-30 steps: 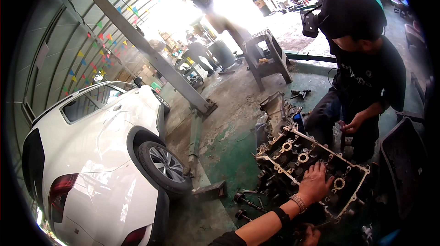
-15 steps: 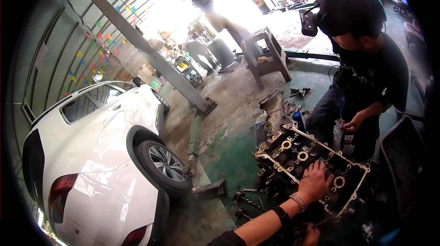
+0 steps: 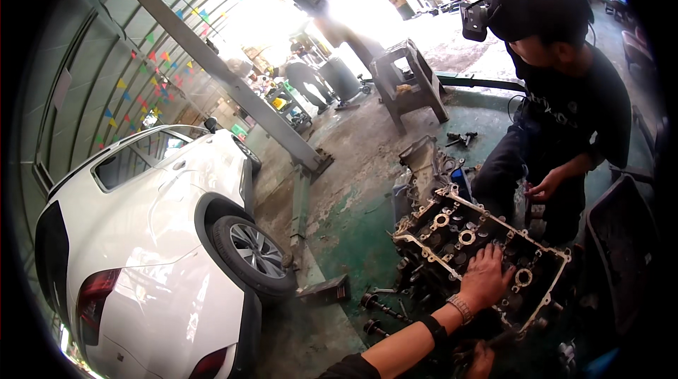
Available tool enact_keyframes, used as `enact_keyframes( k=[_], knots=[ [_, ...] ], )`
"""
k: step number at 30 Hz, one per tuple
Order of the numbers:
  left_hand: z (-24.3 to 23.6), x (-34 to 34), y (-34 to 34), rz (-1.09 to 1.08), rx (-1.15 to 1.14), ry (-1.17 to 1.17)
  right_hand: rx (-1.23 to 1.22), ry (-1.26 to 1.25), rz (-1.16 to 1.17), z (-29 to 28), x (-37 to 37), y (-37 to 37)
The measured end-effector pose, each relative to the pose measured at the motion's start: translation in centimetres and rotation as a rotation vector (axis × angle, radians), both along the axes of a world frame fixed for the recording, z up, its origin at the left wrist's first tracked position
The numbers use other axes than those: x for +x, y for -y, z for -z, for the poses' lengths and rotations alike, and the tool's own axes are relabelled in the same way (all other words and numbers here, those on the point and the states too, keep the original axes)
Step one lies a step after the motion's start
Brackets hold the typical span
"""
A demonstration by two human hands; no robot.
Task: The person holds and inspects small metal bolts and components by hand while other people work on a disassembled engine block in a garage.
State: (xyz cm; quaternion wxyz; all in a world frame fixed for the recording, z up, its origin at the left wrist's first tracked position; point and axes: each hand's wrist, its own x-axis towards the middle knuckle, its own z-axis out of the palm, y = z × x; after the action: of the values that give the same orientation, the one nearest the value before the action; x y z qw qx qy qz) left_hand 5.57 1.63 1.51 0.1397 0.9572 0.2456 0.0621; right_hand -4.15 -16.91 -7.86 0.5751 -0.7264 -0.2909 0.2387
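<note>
A cylinder head (image 3: 417, 241) with a pale machined rim and a dark, oily inside lies tilted on the floor at the lower right. My left hand (image 3: 486, 277), with a watch on its wrist, rests palm down over its middle. The fingers are stretched out and slightly apart, and their tips reach among the dark round parts inside. By the near edge of the cylinder head, in shadow at the bottom, my right hand (image 3: 482, 360) shows only in part. Its fingers are curled, and what they hold is too dark to make out.
Camshafts (image 3: 381, 306) and small metal parts lie left of the cylinder head. A co-worker (image 3: 565, 104) crouches across from me. Behind stand a plastic stool (image 3: 408, 82) and a lift post (image 3: 233, 79). A white car (image 3: 162, 238) fills the left; a dark tray (image 3: 621, 252) stands right.
My left hand stays on the cylinder head, its fingertips shifted very slightly. The view has tilted a little; nothing else has visibly moved.
</note>
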Motion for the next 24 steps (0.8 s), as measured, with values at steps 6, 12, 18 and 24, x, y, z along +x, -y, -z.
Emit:
enact_keyframes(
  k=[6,12,18,24],
  knots=[
    [0.18,0.05,-0.05,0.001,0.008,0.004,0.002,-0.018,0.0,-0.09,0.08,-0.11],
    [0.51,0.07,-0.11,-0.004,0.014,0.006,0.004,-0.034,0.002,-0.01,0.18,-0.1],
    [0.53,0.07,-0.11,-0.001,0.011,-0.001,0.008,-0.047,0.0,0.03,0.28,-0.12],
    [0.58,0.05,-0.08,-0.001,0.007,0.02,0.012,-0.061,-0.001,0.02,0.31,-0.1]
  ],
)
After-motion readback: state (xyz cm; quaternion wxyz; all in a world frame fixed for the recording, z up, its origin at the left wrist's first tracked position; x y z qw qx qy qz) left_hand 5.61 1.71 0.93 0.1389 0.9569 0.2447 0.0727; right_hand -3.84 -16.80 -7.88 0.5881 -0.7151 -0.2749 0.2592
